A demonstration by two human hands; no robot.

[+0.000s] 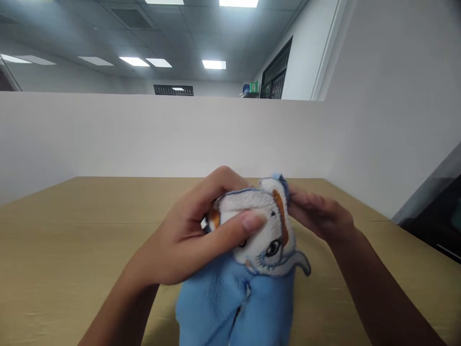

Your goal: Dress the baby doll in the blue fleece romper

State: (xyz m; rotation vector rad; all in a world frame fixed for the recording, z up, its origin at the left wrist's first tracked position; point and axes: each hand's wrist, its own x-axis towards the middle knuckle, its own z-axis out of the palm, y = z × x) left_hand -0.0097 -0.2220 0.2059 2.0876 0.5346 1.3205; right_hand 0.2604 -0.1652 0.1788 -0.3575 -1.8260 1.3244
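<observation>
Gripping a light-blue soft-cloth item point(268, 302) by its fuzzy white embroidered face patch point(258, 241): left hand point(192, 235), thumb across the patch, fingers curled behind. Right hand point(322, 214) at the item's right edge, fingers extended, tips hidden; hold unclear. Item over tan tabletop point(90, 259).

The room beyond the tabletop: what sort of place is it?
Probably an office or similar workroom, though I can't be certain: there are flat ceiling lights, an air vent and a white partition behind the tabletop.
</observation>
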